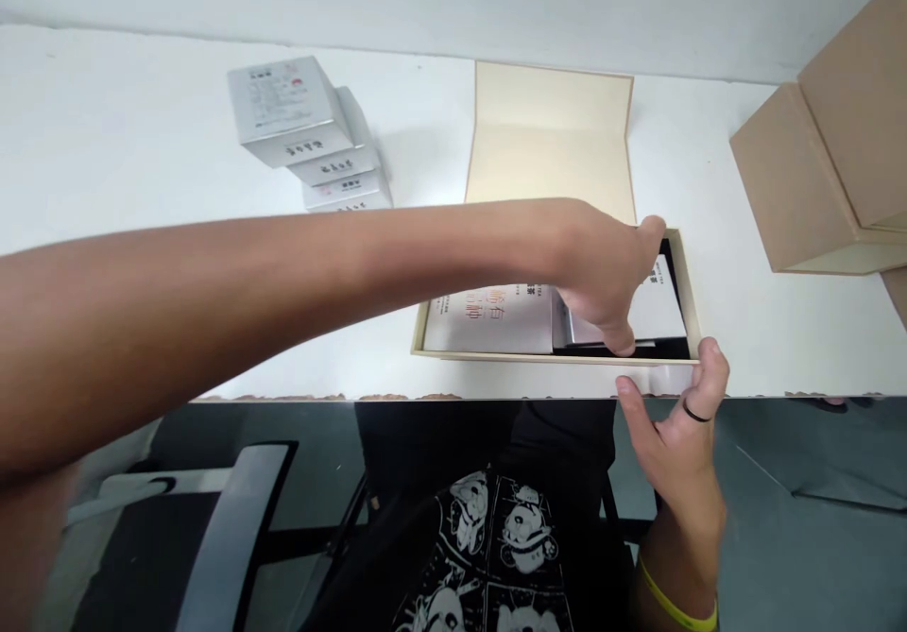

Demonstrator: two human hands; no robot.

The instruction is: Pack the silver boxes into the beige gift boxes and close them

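Reaches across the open gift box [488, 359] with the left hand [602, 264], with thumb on the near side and fingers toward the far side, grasping a white tea carton [656, 306] in the box's right half, apparently spanning it to control it between close walls. Spreads the right hand [684, 434] at the front edge of the white table [794, 349], with thumb and forefinger wide apart, gripping nothing, touching the box's near right corner, probably to steady it. Has the box just behind that edge, presumably for easy reach, with the lid [549, 160] folded back toward the rear edge, out of the way. Has another tea carton [488, 322] flat in the left half. Has stacked silver cartons [280, 103] toward the rear left, likely handy there, and tan boxes [794, 179] toward the rear right, well apart.
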